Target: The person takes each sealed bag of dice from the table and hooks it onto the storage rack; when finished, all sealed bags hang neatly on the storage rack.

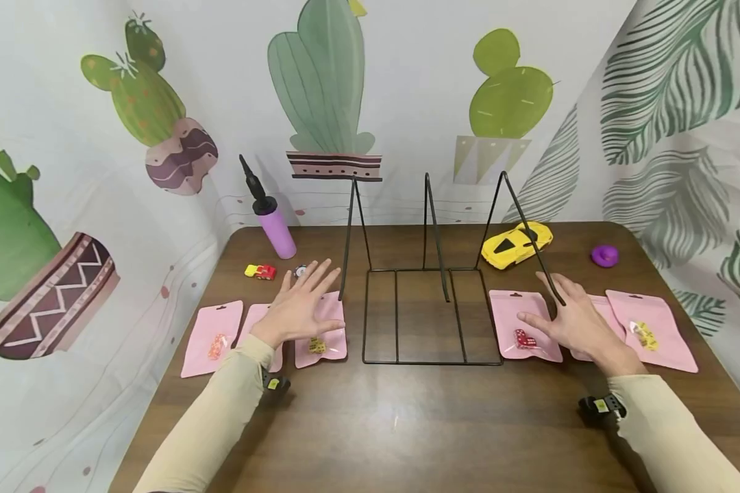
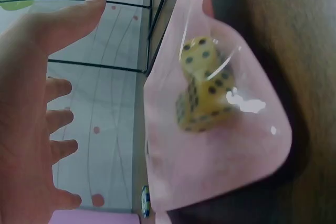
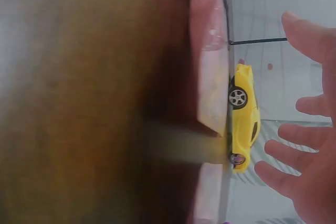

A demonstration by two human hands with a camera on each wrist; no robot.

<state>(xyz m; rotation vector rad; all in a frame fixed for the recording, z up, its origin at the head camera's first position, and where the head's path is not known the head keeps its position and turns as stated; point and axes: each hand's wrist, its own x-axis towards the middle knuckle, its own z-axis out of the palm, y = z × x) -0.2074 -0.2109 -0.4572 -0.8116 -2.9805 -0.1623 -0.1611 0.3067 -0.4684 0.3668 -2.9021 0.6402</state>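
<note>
Pink pouches, dark wood counter (image 1: 407, 424), listed from your left.

Far left, at the back: purple hand pump (image 1: 271, 220) with a black nozzle, leaning. In front of it, a small red-and-yellow toy car (image 1: 261, 272).

Left row of three pink pouches: the outer one (image 1: 212, 338) holds something orange; the middle one (image 1: 260, 329) lies mostly under your wrist; the inner dice pouch (image 1: 322, 335) holds yellow dice, clear in the left wrist view (image 2: 207, 85).

Your left hand (image 1: 300, 306): fingers straight and spread, holding nothing, above the middle and inner pouches. The pictures do not settle whether it touches them.

Centre: black wire rack (image 1: 428, 315), flat base on the counter, three uprights rising at the back.

Behind the rack's right side: yellow toy car (image 1: 516, 244).

Right row of three pink pouches: the red dice pouch (image 1: 523, 334) lies just beside the rack; the next pouch (image 1: 607, 318) is largely covered by your hand; the outer pouch (image 1: 650, 331) holds something yellow.

Your right hand (image 1: 576, 318): fingers straight and spread, holding nothing, thumb reaching over the red dice pouch.

Back right: small purple object (image 1: 604, 256), well apart from the pouches.
</note>
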